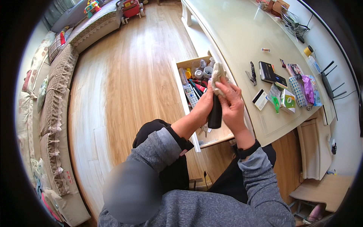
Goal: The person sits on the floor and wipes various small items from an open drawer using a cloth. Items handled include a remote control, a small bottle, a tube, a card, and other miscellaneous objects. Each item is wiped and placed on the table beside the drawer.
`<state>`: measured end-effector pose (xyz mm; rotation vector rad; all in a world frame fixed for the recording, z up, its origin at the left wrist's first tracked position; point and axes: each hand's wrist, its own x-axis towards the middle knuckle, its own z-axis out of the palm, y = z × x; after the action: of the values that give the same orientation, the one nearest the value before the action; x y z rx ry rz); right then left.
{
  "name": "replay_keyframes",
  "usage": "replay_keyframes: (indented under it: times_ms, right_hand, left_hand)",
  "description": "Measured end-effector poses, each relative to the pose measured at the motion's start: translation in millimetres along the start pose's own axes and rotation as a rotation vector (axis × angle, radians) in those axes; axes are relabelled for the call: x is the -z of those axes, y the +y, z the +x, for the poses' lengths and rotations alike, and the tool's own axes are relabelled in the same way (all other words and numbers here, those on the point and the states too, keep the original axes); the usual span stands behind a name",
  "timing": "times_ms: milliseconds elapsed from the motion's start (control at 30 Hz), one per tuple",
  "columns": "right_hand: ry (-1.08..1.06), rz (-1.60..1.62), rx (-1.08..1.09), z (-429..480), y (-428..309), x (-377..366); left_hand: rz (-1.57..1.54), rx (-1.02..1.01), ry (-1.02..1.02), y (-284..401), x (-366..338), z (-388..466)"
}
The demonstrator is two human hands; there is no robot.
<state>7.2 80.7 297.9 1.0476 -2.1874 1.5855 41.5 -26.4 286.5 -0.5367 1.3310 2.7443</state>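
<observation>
My left hand (206, 100) is closed around a black cylindrical object (215, 113), whose lower end shows between my wrists; what it is cannot be told. My right hand (233, 103) presses a crumpled pale cloth (218, 75) against its upper part, fingers bent over the fabric. Both hands are above an open drawer (185, 106). In it lie a white remote control (190, 95), a yellow item (188, 73), small round containers (198, 74) and a red-and-black tool handle (200, 87). Keys (203, 130) lie near the drawer's front end, partly hidden by my left wrist.
On the glass-topped cabinet (241, 31) at right are a black box (267, 71), a striped card (260, 99), a tissue pack (287, 100), a battery (265, 50) and a purple pouch (307, 89). A router (327, 85) stands by the wall. A sofa (54, 113) lines the left.
</observation>
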Motion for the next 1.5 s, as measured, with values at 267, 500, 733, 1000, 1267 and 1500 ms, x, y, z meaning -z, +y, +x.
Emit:
replay_keyframes:
  times_ms: [267,500,733,1000,1267,1500]
  right_hand:
    - [0.088,0.018,-0.135,12.0,9.8,10.1]
    - [-0.244,0.093,0.105,-5.9,-22.4,8.3]
    - [0.024,-0.260,0.178,8.5,-1.3,14.9]
    - [0.181,-0.006,-0.094,15.3,18.1,25.3]
    - [0.171,0.035,-0.220,2.5,13.3,9.9]
    - [-0.058,0.020,0.125,-19.6,-21.5,-18.3]
  left_hand:
    - [-0.047,0.183,-0.082,-1.6,-10.0,-11.4]
    - [-0.412,0.108,-0.281,8.3,19.4,13.8]
    - [0.072,0.162,-0.130,-5.1,-1.2,-4.7]
    - [0.103,0.322,-0.194,-3.6,-4.6,-4.7]
    - [-0.002,0.294,-0.193,-3.5,7.2,4.9]
    - [-0.181,-0.019,-0.006,14.4,33.8,28.8]
